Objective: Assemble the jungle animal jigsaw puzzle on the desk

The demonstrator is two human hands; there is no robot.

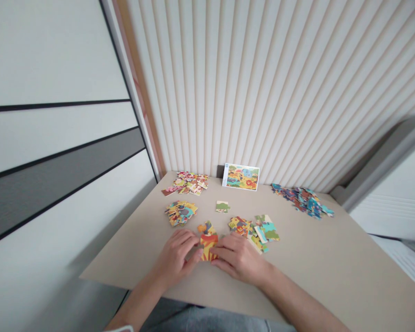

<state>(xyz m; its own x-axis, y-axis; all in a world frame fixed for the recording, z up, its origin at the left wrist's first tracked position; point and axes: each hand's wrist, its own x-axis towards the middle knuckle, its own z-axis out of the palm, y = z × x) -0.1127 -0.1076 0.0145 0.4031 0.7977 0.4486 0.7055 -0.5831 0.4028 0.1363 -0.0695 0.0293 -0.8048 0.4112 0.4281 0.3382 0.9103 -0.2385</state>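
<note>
My left hand (178, 256) and right hand (238, 258) rest palm-down on the table (332, 263), fingers curled, pinching the orange joined pieces (207, 242) from either side. These pieces lie well in front of the picture card (241, 177). A green piece (222, 207) lies just before the card, a red pile (188, 183) left of it and a blue pile (302, 199) to its right.

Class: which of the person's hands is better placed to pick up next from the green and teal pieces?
Probably the right. The right hand rests next to the green and teal pieces, while the left hand lies on the far side of the orange pieces and would have to cross over them.
</note>
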